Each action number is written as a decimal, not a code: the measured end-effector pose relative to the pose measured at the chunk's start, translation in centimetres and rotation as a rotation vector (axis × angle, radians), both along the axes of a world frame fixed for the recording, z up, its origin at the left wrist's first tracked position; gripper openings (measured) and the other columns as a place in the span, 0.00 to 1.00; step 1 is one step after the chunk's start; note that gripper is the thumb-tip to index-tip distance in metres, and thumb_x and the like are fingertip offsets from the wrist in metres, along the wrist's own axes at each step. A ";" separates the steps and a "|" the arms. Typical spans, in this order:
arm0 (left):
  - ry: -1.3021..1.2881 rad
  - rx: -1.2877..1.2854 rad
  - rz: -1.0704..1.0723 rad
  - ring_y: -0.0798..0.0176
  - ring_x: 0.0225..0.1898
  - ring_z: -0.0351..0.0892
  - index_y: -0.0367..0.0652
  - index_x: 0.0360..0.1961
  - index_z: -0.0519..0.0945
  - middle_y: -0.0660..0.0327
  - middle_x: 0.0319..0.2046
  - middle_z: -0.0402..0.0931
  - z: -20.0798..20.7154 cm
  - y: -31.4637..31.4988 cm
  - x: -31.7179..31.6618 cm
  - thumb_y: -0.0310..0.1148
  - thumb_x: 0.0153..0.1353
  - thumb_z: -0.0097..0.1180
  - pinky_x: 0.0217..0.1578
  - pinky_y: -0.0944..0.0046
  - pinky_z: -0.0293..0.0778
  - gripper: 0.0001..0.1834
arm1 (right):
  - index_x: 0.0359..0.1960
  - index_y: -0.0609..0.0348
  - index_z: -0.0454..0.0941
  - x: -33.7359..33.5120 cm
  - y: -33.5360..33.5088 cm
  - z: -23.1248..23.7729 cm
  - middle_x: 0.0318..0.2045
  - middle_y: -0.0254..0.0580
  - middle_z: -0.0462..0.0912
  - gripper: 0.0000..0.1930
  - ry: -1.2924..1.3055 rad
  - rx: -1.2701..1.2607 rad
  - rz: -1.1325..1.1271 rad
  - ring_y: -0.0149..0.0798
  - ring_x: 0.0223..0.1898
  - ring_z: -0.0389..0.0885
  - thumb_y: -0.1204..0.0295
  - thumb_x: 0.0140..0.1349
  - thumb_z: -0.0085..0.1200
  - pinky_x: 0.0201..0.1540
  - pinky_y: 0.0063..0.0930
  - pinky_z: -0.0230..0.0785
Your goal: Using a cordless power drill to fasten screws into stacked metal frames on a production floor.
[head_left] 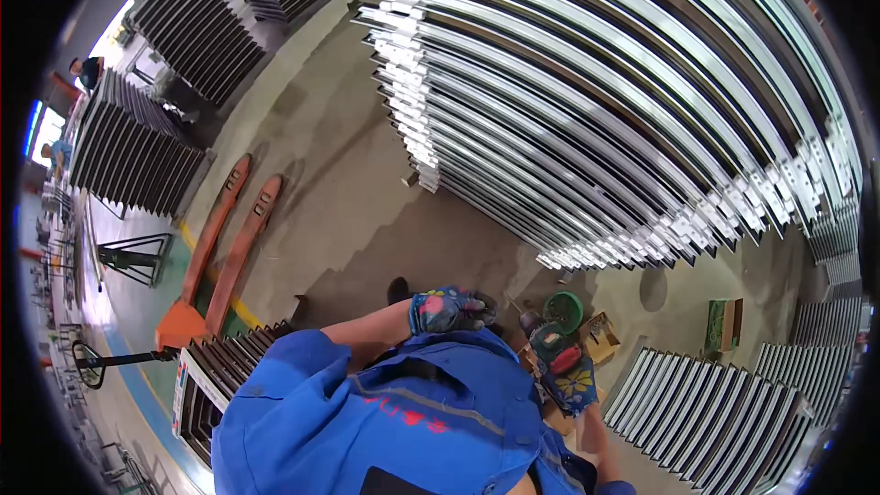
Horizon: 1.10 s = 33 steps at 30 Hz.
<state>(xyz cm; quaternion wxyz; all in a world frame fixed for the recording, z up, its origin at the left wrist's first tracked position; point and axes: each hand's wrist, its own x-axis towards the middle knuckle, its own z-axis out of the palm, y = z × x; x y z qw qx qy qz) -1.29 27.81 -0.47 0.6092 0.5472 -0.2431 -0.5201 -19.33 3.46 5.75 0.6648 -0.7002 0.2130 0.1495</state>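
My left hand (451,311), in a patterned glove with dark fingertips, is in front of my blue jacket. Its fingers are curled together, and anything in them is hidden. Lower and to the right, my right hand (575,386) wears a flowered glove and grips a red and black cordless drill (554,348). The drill's front end points up and left, beside a green bucket (563,310) and an open cardboard box (600,339). Ahead of me rises a tall stack of silver metal frames (550,119) with white brackets at the corners, apart from both hands.
An orange pallet jack (220,257) lies on the floor to the left. More frame stacks stand at near left (234,357), far left (137,147) and lower right (715,412). A green-lined box (724,324) sits at right. Several people are in the distance.
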 end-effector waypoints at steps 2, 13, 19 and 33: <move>0.559 -0.008 0.127 0.64 0.45 0.73 0.36 0.50 0.71 0.58 0.44 0.73 -0.1 2.2 0.8 0.36 0.61 0.49 0.44 0.65 0.71 0.19 | 0.46 0.51 0.74 1.8 1.5 0.9 0.45 0.34 0.78 0.16 -0.077 -0.698 0.524 0.32 0.49 0.73 0.64 0.56 0.49 0.54 0.27 0.61; 0.755 -0.040 0.442 0.68 0.30 0.73 0.38 0.47 0.72 0.63 0.31 0.74 -2.2 21.9 7.0 0.32 0.62 0.45 0.32 0.70 0.72 0.13 | 0.57 0.55 0.62 10.4 16.6 5.9 0.57 0.40 0.66 0.20 -0.061 -0.624 0.786 0.36 0.57 0.64 0.69 0.62 0.40 0.62 0.34 0.53; 0.657 0.050 0.606 0.63 0.36 0.76 0.37 0.47 0.70 0.58 0.37 0.75 -1.5 29.2 8.5 0.30 0.63 0.44 0.36 0.67 0.74 0.13 | 0.56 0.58 0.62 18.0 25.5 2.8 0.56 0.40 0.67 0.22 -0.001 0.021 0.625 0.34 0.56 0.66 0.70 0.60 0.44 0.61 0.28 0.55; 0.736 0.108 0.831 0.71 0.23 0.69 0.43 0.36 0.73 0.65 0.25 0.73 -3.3 30.5 14.8 0.36 0.61 0.49 0.22 0.71 0.66 0.08 | 0.45 0.54 0.72 27.5 26.0 2.6 0.42 0.39 0.77 0.16 -0.232 -0.139 0.682 0.36 0.44 0.76 0.69 0.54 0.53 0.49 0.26 0.66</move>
